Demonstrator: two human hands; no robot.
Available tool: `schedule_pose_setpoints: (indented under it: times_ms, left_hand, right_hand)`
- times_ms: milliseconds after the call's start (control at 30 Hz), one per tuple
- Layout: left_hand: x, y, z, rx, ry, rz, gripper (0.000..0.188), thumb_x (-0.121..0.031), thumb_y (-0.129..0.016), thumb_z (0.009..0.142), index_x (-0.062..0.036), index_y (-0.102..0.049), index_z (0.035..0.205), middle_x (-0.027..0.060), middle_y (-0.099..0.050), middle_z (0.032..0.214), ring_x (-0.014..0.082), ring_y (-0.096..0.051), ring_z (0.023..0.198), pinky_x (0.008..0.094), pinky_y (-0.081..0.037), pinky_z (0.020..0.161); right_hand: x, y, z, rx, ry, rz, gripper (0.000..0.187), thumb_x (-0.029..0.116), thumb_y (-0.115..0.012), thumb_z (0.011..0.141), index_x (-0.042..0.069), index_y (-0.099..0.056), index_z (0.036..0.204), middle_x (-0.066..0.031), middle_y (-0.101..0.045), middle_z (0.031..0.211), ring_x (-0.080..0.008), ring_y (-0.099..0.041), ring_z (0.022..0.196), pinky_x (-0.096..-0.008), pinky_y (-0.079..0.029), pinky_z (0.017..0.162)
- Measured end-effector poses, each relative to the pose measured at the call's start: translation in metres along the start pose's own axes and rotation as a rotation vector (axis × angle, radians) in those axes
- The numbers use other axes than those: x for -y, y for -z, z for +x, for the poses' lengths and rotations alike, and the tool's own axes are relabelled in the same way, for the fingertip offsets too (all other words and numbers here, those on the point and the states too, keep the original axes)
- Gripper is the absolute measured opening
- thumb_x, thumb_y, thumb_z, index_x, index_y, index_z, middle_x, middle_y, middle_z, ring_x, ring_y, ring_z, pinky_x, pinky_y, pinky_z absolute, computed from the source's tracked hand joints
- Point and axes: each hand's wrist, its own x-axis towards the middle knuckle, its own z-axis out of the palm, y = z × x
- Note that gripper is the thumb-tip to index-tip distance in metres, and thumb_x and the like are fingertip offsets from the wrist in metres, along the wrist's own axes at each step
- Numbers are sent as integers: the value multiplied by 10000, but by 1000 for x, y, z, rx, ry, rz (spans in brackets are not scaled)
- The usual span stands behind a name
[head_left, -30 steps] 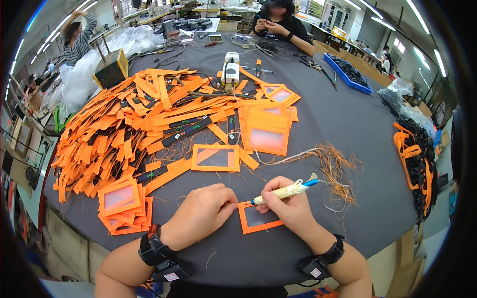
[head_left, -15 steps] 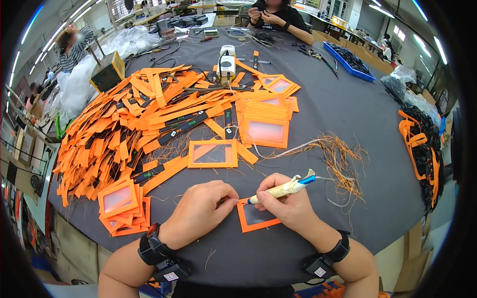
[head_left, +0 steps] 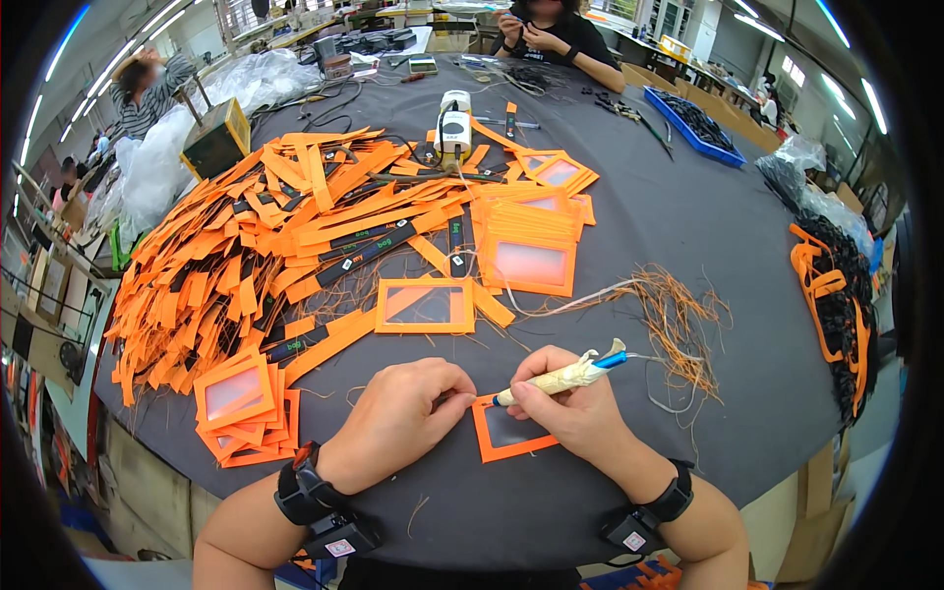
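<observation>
Near the table's front edge lies an orange-bordered rectangular frame (head_left: pixel 511 451) with a clear window. My right hand (head_left: pixel 570 398) grips a pen-shaped tool (head_left: pixel 560 378) wrapped in cream tape, with a blue end and a thin cord. Its dark tip rests at the frame's upper left border. My left hand (head_left: pixel 408 413) is closed, thumb and fingers pinched together right beside the frame's left edge; whatever they pinch is too small to tell. My right fingers cover the frame's upper right part.
A big heap of orange and black strips (head_left: pixel 246 246) fills the left. Finished-looking frames stack up at left (head_left: pixel 236 393) and centre (head_left: pixel 531 265). Loose orange threads (head_left: pixel 674 315) lie right of centre. A blue tray (head_left: pixel 693 128) and a seated person (head_left: pixel 551 39) are beyond.
My hands, the tool and the frame hold almost the same places; the whole view has shifted slightly. Across the table, a small blue thing now shows at the other person's fingers.
</observation>
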Motion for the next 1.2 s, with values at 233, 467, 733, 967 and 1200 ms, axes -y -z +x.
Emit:
schedule_pose_setpoints:
  times_ms: [233, 467, 733, 967, 1200]
  left_hand:
    - [2, -1, 0, -38, 16, -59, 73, -56, -655, 810, 14, -646, 830, 78, -612, 703, 173, -579, 572, 266, -457, 535]
    - [4, 9, 3, -220, -67, 240, 471, -89, -699, 756, -32, -551, 1200, 138, -505, 1200, 305, -468, 1097, 348, -382, 947]
    - [-28, -11, -10, 196, -275, 381, 576, -282, -735, 730, -43, -551, 1221, 98, -521, 1237, 276, -468, 1118, 395, -317, 958]
    - [-26, -11, -12, 140, -427, 397, 682, -210, -720, 709, 26, -443, 1286, 164, -537, 1136, 317, -504, 1070, 411, -389, 937]
    - [-38, 60, -61, -144, -276, 634, 700, -133, -739, 660, -4, -454, 1286, 169, -530, 1174, 328, -504, 1084, 416, -412, 928]
  right_hand:
    - [0, 0, 0, -2, 2, -2, 90, 95, -627, 874, 16, -584, 874, -5, -601, 763, -44, -579, 665, -187, -462, 573]
    - [5, 19, 4, -134, 7, 468, 97, 135, -526, 933, 42, -531, 908, -89, -622, 733, -159, -638, 614, -274, -538, 559]
    - [16, 74, 7, -503, 73, 841, 154, 231, -583, 892, 89, -562, 837, -24, -551, 637, -149, -554, 580, -283, -454, 544]
    - [2, 87, 12, -533, 51, 918, 129, 222, -650, 855, 125, -577, 810, 3, -568, 632, -130, -550, 561, -257, -453, 525]
    - [10, 84, 5, -586, 64, 836, 169, 267, -606, 888, 124, -550, 816, 10, -503, 613, -112, -509, 562, -235, -409, 492]
